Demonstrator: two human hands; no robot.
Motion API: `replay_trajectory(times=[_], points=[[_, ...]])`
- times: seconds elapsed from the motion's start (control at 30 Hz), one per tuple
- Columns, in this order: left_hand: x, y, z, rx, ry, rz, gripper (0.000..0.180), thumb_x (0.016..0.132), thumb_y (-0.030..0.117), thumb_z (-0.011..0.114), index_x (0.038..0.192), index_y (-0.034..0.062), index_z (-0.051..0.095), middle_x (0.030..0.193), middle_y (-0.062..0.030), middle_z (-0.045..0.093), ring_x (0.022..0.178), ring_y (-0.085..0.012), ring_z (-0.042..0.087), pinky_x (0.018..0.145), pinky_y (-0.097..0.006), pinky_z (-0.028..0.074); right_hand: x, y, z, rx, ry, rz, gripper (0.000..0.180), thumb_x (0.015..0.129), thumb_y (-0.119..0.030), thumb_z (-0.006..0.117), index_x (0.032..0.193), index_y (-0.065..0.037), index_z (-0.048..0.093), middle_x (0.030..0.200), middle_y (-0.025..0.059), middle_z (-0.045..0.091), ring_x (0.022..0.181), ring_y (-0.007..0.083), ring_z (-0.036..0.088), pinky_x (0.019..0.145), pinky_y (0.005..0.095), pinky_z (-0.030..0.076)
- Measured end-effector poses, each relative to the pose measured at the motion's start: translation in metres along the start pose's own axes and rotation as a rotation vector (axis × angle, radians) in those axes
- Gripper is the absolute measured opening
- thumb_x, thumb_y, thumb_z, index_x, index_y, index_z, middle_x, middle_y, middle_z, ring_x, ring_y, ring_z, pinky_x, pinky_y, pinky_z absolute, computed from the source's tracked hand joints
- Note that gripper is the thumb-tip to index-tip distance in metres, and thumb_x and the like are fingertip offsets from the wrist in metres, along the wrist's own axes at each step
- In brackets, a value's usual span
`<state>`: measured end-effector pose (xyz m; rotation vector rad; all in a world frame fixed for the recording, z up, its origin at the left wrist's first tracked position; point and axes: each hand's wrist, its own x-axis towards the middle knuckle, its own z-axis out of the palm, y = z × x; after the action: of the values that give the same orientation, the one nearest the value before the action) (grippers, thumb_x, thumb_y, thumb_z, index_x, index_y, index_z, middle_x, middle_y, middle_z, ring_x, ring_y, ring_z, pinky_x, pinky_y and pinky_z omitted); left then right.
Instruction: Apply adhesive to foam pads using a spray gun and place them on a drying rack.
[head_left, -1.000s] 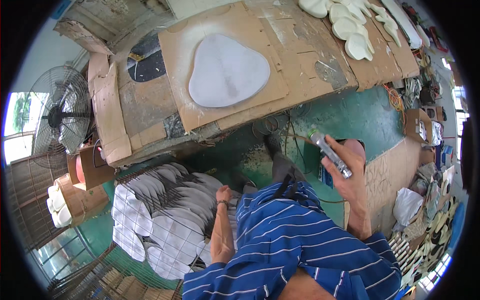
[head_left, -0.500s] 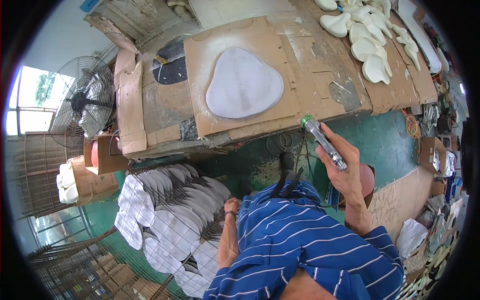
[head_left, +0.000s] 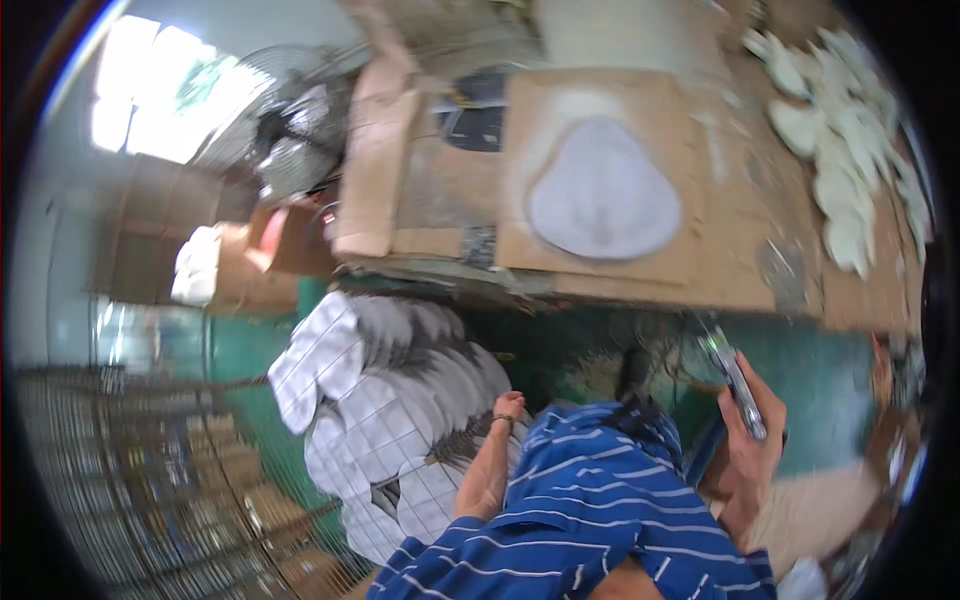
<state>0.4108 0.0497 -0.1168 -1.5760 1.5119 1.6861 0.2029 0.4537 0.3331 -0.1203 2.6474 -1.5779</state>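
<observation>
The panel (head_left: 605, 190) lies on cardboard (head_left: 665, 115), fan (head_left: 280, 135) leftward.

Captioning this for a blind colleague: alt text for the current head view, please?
The right hand holds a silver tool in front of a workbench, where a pale rounded piece lies on cardboard. The left hand is near many similar pieces; the image is blurred.
</observation>
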Motion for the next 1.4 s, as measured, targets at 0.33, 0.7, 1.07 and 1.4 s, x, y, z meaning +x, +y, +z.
replay_trajectory(times=[0.33,0.7,1.07,1.4], points=[[-0.056,0.079,0.035,-0.323,0.200,0.412,0.028,0.096,0.009,0.065,0.124,0.0036,0.067,0.095,-0.0026,0.071,0.075,-0.0099,0.064,0.064,-0.025,0.053,0.074,0.001,0.086,0.186,-0.364,0.017,0.052,0.089,0.000,0.070,0.140,0.002,0.059,0.100,0.0104,0.070,0.089,0.0151,0.065,0.079,0.0292,0.053],[0.078,0.312,-0.100,-0.409,0.262,0.711,0.028,0.096,0.012,0.066,0.121,0.0009,0.069,0.096,-0.0047,0.073,0.077,-0.0098,0.065,0.070,-0.026,0.054,0.168,-0.079,0.302,-0.062,-0.457,0.071,0.055,0.091,-0.007,0.072,0.142,0.004,0.056,0.095,0.0108,0.068,0.083,0.0172,0.063,0.077,0.0313,0.052],[0.154,0.463,-0.273,-0.381,0.424,0.867,0.027,0.100,0.011,0.063,0.125,-0.0017,0.065,0.097,-0.0034,0.068,0.085,-0.0100,0.063,0.075,-0.025,0.053,0.339,-0.127,0.555,-0.245,-0.408,-0.107,0.060,0.091,-0.018,0.073,0.142,0.008,0.053,0.099,0.0173,0.070,0.088,0.0264,0.067,0.082,0.0379,0.052],[0.166,0.483,-0.324,-0.354,0.535,0.863,0.028,0.099,0.010,0.063,0.125,-0.0015,0.065,0.098,-0.0033,0.069,0.084,-0.0106,0.063,0.076,-0.025,0.053,0.449,-0.072,0.687,-0.503,-0.491,-0.032,0.032,0.088,-0.013,0.072,0.112,0.006,0.063,0.091,0.0319,0.068,0.091,0.0492,0.068,0.078,0.0532,0.050]])
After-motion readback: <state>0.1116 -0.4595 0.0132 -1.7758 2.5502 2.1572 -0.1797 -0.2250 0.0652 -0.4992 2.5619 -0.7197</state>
